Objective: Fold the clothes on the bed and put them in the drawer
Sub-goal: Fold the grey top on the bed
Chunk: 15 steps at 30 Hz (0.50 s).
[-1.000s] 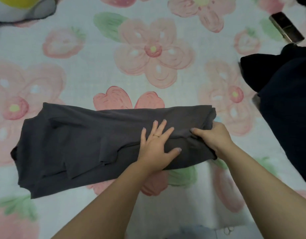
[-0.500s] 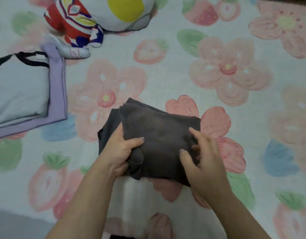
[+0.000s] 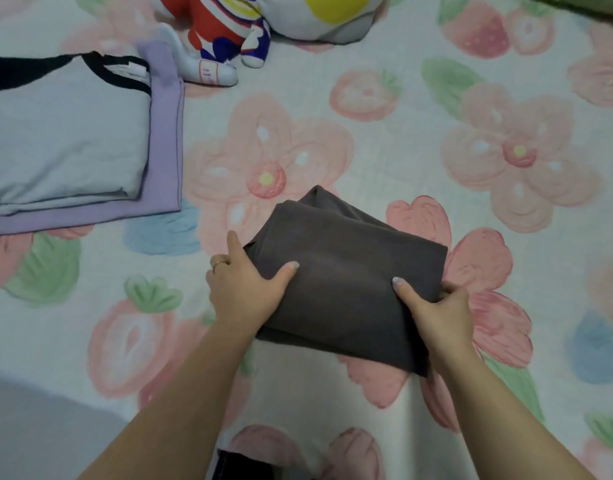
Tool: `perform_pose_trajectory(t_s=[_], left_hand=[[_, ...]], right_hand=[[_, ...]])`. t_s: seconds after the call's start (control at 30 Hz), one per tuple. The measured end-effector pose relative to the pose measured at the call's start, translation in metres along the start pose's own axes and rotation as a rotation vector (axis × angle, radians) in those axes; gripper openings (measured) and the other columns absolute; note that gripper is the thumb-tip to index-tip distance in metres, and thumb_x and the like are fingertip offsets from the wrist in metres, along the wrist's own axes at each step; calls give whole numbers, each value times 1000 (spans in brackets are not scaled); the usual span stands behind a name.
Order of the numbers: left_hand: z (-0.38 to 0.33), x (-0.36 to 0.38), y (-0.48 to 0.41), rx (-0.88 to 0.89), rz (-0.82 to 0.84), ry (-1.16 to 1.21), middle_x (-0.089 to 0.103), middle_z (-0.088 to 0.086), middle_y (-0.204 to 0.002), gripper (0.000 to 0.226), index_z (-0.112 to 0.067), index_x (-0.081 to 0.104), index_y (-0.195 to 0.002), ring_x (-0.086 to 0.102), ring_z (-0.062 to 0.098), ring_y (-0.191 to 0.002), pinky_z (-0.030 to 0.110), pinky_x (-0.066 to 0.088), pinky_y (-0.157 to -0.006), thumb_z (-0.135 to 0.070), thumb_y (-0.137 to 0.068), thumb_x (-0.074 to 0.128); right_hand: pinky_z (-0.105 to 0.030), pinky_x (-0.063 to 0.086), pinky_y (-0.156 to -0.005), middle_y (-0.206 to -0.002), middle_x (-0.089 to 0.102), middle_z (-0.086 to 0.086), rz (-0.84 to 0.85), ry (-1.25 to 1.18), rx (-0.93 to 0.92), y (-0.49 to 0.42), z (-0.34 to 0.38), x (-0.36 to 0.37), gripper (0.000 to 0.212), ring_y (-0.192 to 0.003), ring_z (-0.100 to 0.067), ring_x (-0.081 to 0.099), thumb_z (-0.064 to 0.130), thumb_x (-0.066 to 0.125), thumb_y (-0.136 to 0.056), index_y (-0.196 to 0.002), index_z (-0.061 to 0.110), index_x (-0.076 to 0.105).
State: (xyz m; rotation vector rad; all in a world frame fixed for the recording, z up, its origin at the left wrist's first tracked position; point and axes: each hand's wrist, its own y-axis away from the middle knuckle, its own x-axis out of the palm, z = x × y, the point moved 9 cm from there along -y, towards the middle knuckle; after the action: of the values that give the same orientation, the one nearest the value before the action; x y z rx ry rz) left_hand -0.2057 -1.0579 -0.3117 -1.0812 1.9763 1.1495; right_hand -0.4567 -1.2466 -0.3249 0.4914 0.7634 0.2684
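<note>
The dark grey garment (image 3: 346,282) is looking like soft, matt jersey cloth, creasing gently at its folds. The bedsheet (image 3: 384,140) is showing a matt, finely textured weave (printed, not glossy). The pale folded top (image 3: 62,140) and the lilac garment (image 3: 165,140) are reading as smooth matt cloth, while the plush toy (image 3: 225,26) is giving off a slight satin sheen.

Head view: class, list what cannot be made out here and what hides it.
Drawer: nowhere in the head view.
Left hand and right hand: fingers partly hidden under the grey garment.
Folded pile: cut by the left edge.
Plush toy: cut by the top edge.
</note>
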Motion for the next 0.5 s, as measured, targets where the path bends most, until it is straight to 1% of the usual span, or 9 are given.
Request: perform_pose_trajectory(t_s=[0.03,0.1,0.17,0.23,0.3,0.33,0.4,0.43,0.5], left_hand=[[-4,8,2,-13,28,69,47,22,-127,99,-8,25,-140,42,36,-119,39,35,-97,-52,-66,74],[-9,21,-1,-69,96,186,53,15,-124,91,-7,38,-127,50,32,-114,34,40,-91,-51,-59,79],[-11,34,-5,-104,236,202,60,8,-118,82,-7,49,-118,56,29,-109,33,44,-91,-51,-57,80],[-15,43,-3,-70,392,327,62,6,-118,71,-8,55,-119,58,26,-109,37,46,-95,-39,-61,82],[-20,36,6,-18,463,529,60,2,-121,62,-10,53,-123,57,19,-111,31,45,-96,-22,-69,80],[-19,23,8,3,457,611,61,-1,-121,58,-13,53,-123,58,15,-109,27,45,-95,-18,-71,78],[-7,-9,3,19,405,751,65,-7,-114,50,-20,57,-117,63,8,-102,22,49,-89,-14,-72,77],[3,-30,-4,20,361,799,68,-8,-109,44,-21,60,-112,65,7,-98,23,51,-86,-13,-72,77],[25,-81,-22,30,264,859,72,-6,-101,39,-18,62,-106,68,9,-94,27,53,-83,-12,-71,79]], right_hand=[[-35,46,-83,-110,62,-3,7,-1,-6,-2,-2,2,66,-96,-23,59,47,78,-63,-110,12,47],[-35,47,-81,-107,63,0,48,-42,-7,-3,-3,5,60,-93,-21,60,44,80,-62,-105,15,49],[-35,51,-78,-106,66,-1,165,-177,36,-1,-6,11,56,-91,-21,65,34,82,-63,-107,15,54],[-34,53,-75,-106,69,-2,290,-266,24,5,0,15,51,-90,-20,68,22,81,-64,-109,19,57],[-36,52,-80,-107,68,2,304,-218,-75,15,17,12,51,-94,-17,67,13,78,-68,-113,25,56],[-35,51,-82,-108,67,5,287,-186,-137,22,31,11,53,-96,-14,66,13,78,-70,-115,27,54],[-26,50,-77,-103,67,14,296,-160,-249,43,65,19,55,-91,-1,65,14,79,-69,-115,31,54],[-20,50,-72,-99,67,16,325,-173,-301,55,84,29,54,-85,6,65,12,79,-68,-113,31,55],[-10,50,-64,-91,69,21,406,-205,-398,78,125,58,47,-80,12,63,8,77,-69,-104,32,57]])
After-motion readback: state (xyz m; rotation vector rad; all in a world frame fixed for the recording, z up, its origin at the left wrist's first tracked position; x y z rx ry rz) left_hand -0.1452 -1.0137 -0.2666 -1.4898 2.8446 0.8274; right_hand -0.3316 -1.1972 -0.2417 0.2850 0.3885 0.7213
